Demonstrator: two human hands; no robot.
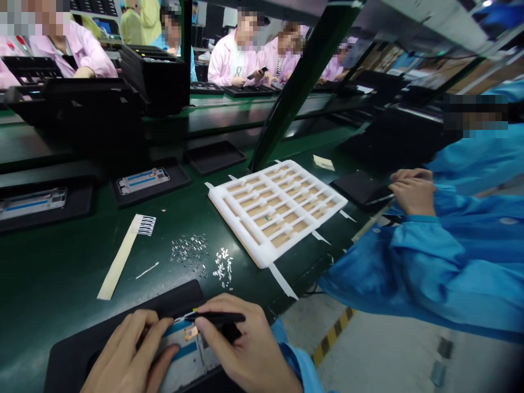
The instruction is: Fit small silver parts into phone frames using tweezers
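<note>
On the green table point(82, 245), a silvery panel point(190, 371) bears blue strips point(186, 350).

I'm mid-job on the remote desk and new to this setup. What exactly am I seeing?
No machine here: two bare hands, seen from a camera on the person's head, facing forward and down. The right hand holds a slim black tool over a flat panel with blue strips; the left hand is at the panel. Beyond them, the green bench bears scattered small pieces, a pale strip and a white gridded tray. The blue-sleeved hands at right are a co-worker's.
</note>
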